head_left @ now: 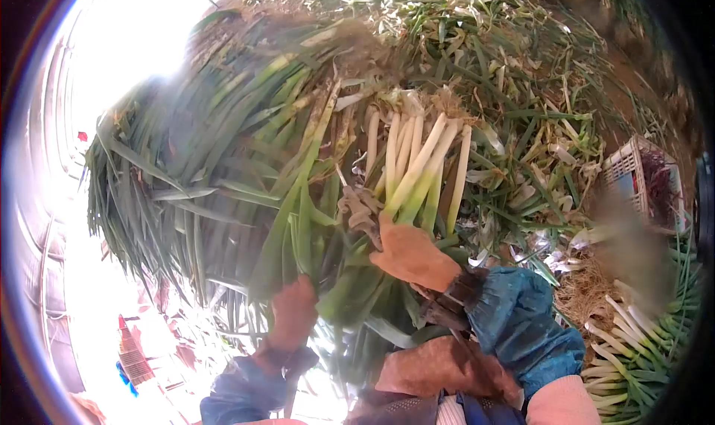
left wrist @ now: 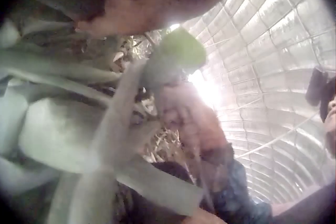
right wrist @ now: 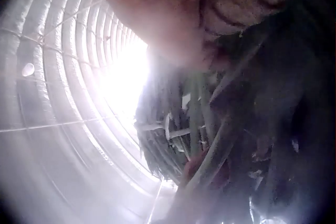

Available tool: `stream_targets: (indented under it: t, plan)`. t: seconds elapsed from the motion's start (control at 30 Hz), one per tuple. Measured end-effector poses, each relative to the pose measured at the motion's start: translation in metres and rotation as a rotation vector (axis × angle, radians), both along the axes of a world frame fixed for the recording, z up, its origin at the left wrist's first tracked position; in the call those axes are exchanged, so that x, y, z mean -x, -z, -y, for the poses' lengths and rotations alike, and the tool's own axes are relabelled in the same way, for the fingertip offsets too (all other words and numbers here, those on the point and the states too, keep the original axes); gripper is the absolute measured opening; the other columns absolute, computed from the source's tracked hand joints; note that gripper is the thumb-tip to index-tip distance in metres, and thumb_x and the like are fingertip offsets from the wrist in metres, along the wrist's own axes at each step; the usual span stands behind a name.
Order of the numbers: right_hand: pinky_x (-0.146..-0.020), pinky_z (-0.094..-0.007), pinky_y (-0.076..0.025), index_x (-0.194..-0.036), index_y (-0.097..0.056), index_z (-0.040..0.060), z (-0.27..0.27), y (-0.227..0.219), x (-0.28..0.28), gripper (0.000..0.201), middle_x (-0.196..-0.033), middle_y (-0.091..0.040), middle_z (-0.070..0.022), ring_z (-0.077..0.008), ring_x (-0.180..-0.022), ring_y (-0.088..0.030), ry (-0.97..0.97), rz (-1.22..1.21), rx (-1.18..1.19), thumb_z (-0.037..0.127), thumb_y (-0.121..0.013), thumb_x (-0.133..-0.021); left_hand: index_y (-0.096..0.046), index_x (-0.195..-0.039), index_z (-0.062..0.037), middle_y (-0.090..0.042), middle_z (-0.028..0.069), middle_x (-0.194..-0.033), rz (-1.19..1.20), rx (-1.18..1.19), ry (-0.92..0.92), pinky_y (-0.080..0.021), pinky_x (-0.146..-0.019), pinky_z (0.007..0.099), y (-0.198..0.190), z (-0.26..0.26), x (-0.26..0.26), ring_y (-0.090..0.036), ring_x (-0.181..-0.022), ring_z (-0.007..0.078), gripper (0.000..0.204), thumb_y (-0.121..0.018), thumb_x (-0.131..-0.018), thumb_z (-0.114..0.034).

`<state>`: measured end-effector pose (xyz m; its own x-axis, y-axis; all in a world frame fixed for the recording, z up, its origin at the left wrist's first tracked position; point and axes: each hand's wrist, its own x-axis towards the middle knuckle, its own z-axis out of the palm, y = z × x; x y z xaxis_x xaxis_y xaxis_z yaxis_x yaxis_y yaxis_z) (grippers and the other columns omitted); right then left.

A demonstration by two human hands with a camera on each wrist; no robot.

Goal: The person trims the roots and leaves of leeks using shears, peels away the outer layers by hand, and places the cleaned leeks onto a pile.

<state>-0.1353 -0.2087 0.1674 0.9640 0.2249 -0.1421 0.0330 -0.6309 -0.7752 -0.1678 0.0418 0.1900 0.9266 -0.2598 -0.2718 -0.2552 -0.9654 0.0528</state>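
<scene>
My right hand (head_left: 417,254), in an orange-tan work glove, grips leeks (head_left: 426,168) where the pale stems turn green. Their white shanks and roots point away from me, over the heap, and the green leaves trail toward my lap. My left hand (head_left: 293,313) is lower and to the left, its fingers around the green leaves of another leek (head_left: 304,194). In the left wrist view the right hand (left wrist: 189,119) shows with curled fingers behind blurred leaves (left wrist: 58,134). Leaves partly cover the left hand (right wrist: 207,174) in the right wrist view.
A large pile of untrimmed leeks (head_left: 171,164) rises on the left. Stripped leaves and scraps (head_left: 521,149) litter the ground beyond. A pale plastic crate (head_left: 629,168) stands at right, with cleaned leeks (head_left: 625,350) below it. Brown cloth (head_left: 439,369) covers my lap.
</scene>
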Motion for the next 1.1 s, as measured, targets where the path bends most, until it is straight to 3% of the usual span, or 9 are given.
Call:
stream_targets:
  t: [0.2,0.23,0.3,0.43,0.53,0.63,0.73,0.93,1.1]
  plan:
    - [-0.068,-0.0479,-0.047,-0.105,-0.039,-0.0137,-0.007,0.001,-0.015,0.052,-0.075,-0.058,-0.0299,-0.0451,-0.075,-0.058,0.014,-0.043,0.001,0.022,-0.058,-0.073,-0.056,-0.092,-0.0012,-0.059,0.0124,-0.074,-0.263,-0.051,0.52,-0.047,-0.061,0.0428,-0.037,0.0,-0.022,-0.06,-0.072,0.0339,0.023,-0.058,-0.073,-0.013]
    - [-0.068,-0.0478,-0.047,-0.105,-0.039,-0.0141,-0.007,0.0,-0.014,0.052,-0.075,-0.058,-0.0301,-0.0451,-0.075,-0.058,0.002,-0.056,-0.016,0.022,-0.058,-0.073,-0.058,-0.09,-0.0043,-0.057,0.0101,-0.078,-0.504,-0.184,0.381,-0.047,-0.063,0.0407,-0.031,-0.002,-0.051,-0.058,-0.074,0.0303,0.019,-0.056,-0.072,-0.012]
    - [-0.069,-0.0476,-0.046,-0.104,-0.039,-0.0148,-0.006,0.0,-0.014,0.052,-0.075,-0.058,-0.0305,-0.045,-0.076,-0.058,-0.021,-0.084,-0.047,0.022,-0.058,-0.073,-0.059,-0.095,-0.0058,-0.06,0.0128,-0.083,0.009,-0.029,0.651,-0.048,-0.068,0.0362,-0.034,-0.004,-0.085,-0.059,-0.079,0.0304,0.025,-0.059,-0.076,-0.022]
    - [-0.07,-0.0475,-0.046,-0.103,-0.039,-0.0151,-0.001,0.007,-0.017,0.051,-0.077,-0.058,-0.0313,-0.0452,-0.078,-0.058,0.0,-0.105,-0.068,0.022,-0.058,-0.073,-0.058,-0.088,-0.005,-0.053,0.0084,-0.078,0.705,-0.028,0.7,-0.046,-0.063,0.0381,0.037,0.015,-0.184,-0.054,-0.077,0.0253,0.019,-0.056,-0.07,-0.011]
    - [-0.071,-0.0478,-0.046,-0.103,-0.04,-0.014,0.003,0.005,-0.017,0.05,-0.077,-0.058,-0.0314,-0.0451,-0.079,-0.058,0.001,-0.104,-0.062,0.022,-0.058,-0.073,-0.057,-0.087,-0.0043,-0.055,0.01,-0.082,0.466,-0.124,0.075,-0.047,-0.065,0.0386,0.091,0.039,-0.211,-0.055,-0.082,0.0258,0.019,-0.06,-0.072,-0.016]
    - [-0.071,-0.0482,-0.045,-0.102,-0.041,-0.0123,0.005,0.007,-0.018,0.048,-0.077,-0.058,-0.0309,-0.045,-0.079,-0.058,0.04,-0.112,-0.066,0.022,-0.058,-0.073,-0.058,-0.089,-0.0042,-0.058,0.0125,-0.087,0.697,-0.393,0.112,-0.049,-0.066,0.0403,0.113,0.051,-0.214,-0.058,-0.086,0.0286,0.024,-0.063,-0.074,-0.023]
    - [-0.072,-0.0489,-0.045,-0.099,-0.041,-0.0107,0.005,0.003,-0.012,0.045,-0.077,-0.058,-0.0308,-0.0458,-0.079,-0.058,0.034,-0.113,-0.078,0.022,-0.057,-0.073,-0.057,-0.098,-0.0031,-0.06,0.0183,-0.096,0.275,-0.106,-0.14,-0.048,-0.071,0.0451,0.095,0.057,-0.214,-0.059,-0.09,0.0318,0.024,-0.055,-0.077,-0.015]
    - [-0.067,-0.047,-0.048,-0.098,-0.042,-0.0161,-0.001,-0.01,-0.001,0.046,-0.073,-0.059,-0.026,-0.0407,-0.073,-0.061,-0.062,-0.053,-0.022,0.021,-0.054,-0.075,-0.054,-0.101,-0.0057,-0.061,0.0218,-0.087,0.187,0.125,-0.027,-0.045,-0.071,0.0473,0.045,0.06,-0.18,-0.057,-0.085,0.0406,0.029,-0.058,-0.077,-0.022]
    - [-0.07,-0.0501,-0.046,-0.097,-0.04,-0.0094,0.004,-0.005,0.003,0.044,-0.077,-0.057,-0.0319,-0.0469,-0.077,-0.057,0.037,-0.081,-0.079,0.023,-0.059,-0.073,-0.051,-0.1,-0.0068,-0.06,0.0232,-0.084,0.268,0.267,-0.009,-0.044,-0.071,0.0486,0.059,0.052,-0.147,-0.056,-0.084,0.0422,0.025,-0.051,-0.078,-0.018]
